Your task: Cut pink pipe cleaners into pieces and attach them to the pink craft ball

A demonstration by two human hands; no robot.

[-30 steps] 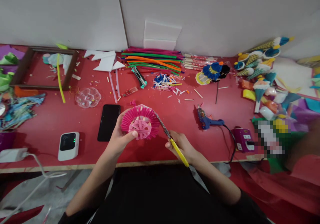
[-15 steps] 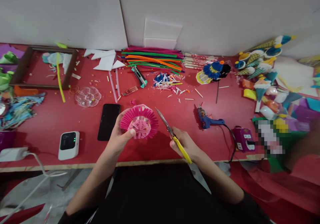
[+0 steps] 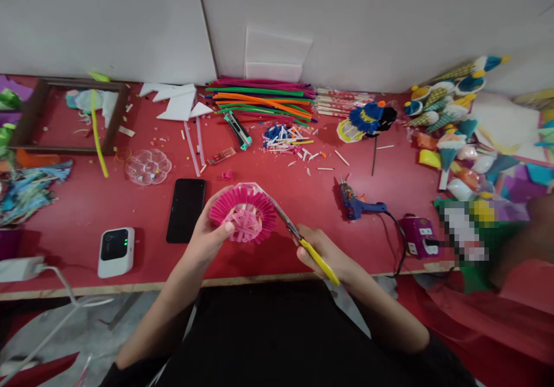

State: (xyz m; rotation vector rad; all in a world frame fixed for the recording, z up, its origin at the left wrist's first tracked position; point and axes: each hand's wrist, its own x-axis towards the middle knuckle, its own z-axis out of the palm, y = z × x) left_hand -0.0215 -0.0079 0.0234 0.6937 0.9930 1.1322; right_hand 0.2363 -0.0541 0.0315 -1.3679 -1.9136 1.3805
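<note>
My left hand point(image 3: 208, 234) grips a round pink craft piece point(image 3: 243, 214) made of short straw pieces set in a ring, holding it just above the red table point(image 3: 86, 202). My right hand point(image 3: 322, 251) is closed on yellow-handled scissors point(image 3: 298, 237). The scissor blades point up and left, with their tips at the right rim of the pink piece. A black phone point(image 3: 186, 209) lies on the table just left of my left hand.
A blue glue gun point(image 3: 357, 204) with its cord, a purple power box point(image 3: 419, 237), a white router point(image 3: 115, 251), long coloured straws point(image 3: 264, 98), cut straw bits point(image 3: 288, 139), a cutter point(image 3: 238, 130), a clear tray point(image 3: 148, 166), a wooden frame point(image 3: 64, 116), finished crafts point(image 3: 450, 116). Another person's red sleeve point(image 3: 515, 312) at right.
The scissors drew back to the right from the pink piece, then came in again to its right rim. My left hand kept its hold on the piece.
</note>
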